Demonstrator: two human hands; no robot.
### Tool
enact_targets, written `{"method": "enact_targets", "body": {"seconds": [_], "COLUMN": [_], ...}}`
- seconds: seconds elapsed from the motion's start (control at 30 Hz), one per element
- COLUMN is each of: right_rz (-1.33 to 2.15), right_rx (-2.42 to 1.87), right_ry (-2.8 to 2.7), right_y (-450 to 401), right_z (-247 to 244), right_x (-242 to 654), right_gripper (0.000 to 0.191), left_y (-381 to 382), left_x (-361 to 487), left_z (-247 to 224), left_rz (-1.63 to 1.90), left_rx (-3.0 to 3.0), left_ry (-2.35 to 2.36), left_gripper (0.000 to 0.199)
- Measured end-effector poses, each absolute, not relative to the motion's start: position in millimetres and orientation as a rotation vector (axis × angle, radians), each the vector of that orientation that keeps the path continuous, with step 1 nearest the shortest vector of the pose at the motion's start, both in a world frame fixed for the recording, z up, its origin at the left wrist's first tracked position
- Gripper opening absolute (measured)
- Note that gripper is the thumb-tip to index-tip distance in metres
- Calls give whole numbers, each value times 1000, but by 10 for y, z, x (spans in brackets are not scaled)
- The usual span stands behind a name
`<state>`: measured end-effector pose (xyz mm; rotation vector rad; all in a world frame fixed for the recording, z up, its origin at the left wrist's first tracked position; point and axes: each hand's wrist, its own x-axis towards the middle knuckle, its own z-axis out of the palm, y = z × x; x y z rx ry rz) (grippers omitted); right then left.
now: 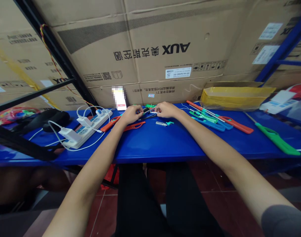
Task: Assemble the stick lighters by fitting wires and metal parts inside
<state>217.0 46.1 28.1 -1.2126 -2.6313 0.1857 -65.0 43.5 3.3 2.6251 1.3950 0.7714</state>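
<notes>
My left hand (132, 115) is closed around one end of a small dark stick-like part (145, 110) over the blue table. Close beside it, my right hand (165, 110) has its fingers pinched together near thin wires (153, 114); what they grip is too small to make out. Just behind the hands lies a green piece (150, 106). Nearer to me are an orange-red lighter casing (135, 126), a small metal piece (161, 123) and a teal trigger-like piece (169, 123). A red-orange lighter (111, 123) lies by my left forearm.
Several long-necked lighters lie at the right, including a red one (235, 124), a blue one (209, 124) and a green one (277, 139). A white power strip (84, 135) with chargers and cables sits left. A lit phone (120, 100) leans on the large cardboard box (150, 36).
</notes>
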Motion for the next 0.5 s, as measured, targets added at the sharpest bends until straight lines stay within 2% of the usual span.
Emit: {"method": "enact_targets", "body": {"seconds": [0.1, 0.27, 0.5], "right_rz": [193, 191, 168], "right_rx": [-1215, -1226, -1198], "right_ry": [-2633, -2640, -2661], "right_y": [453, 448, 488], "right_z": [285, 275, 231], "right_x": [2168, 2146, 2153], "right_gripper": [33, 30, 32], "left_y": [475, 491, 511], "left_x": [-655, -647, -654], "left_z": [0, -26, -74], "left_rz": [895, 725, 747], "left_rx": [2572, 2548, 2503], "left_ry": [1510, 1499, 1525], "left_gripper": [16, 21, 29]}}
